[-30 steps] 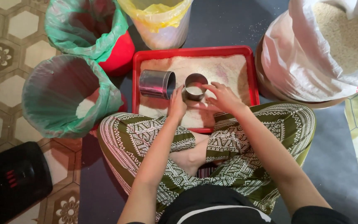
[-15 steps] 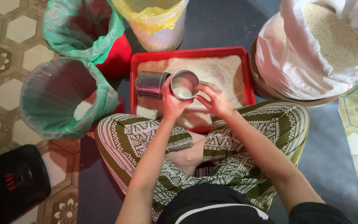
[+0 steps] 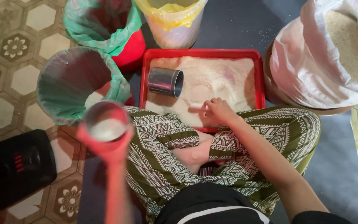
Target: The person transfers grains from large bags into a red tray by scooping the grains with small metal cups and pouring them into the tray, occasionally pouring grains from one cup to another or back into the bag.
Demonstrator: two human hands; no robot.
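My left hand (image 3: pixel 109 146) holds a small metal cup (image 3: pixel 106 121) filled with white grain, raised near the rim of a bucket lined with a green bag (image 3: pixel 77 85). The hand and cup look blurred. My right hand (image 3: pixel 217 111) rests on the white grain spread in the red tray (image 3: pixel 204 54), fingers pointing left. A second metal cup (image 3: pixel 165 81) lies on its side in the tray's left part, its mouth facing right. My legs in patterned green trousers are crossed below the tray.
A second green-lined red bucket (image 3: pixel 104 29) and a yellow-lined bucket (image 3: pixel 172 20) stand behind the tray. A large white sack of grain (image 3: pixel 336 58) stands at the right. A black device (image 3: pixel 15 168) sits on the tiled floor at lower left.
My left hand has carried the filled cup from the tray leftward and toward me, up to the green-lined bucket. My right hand let go of the cup and dropped onto the grain.
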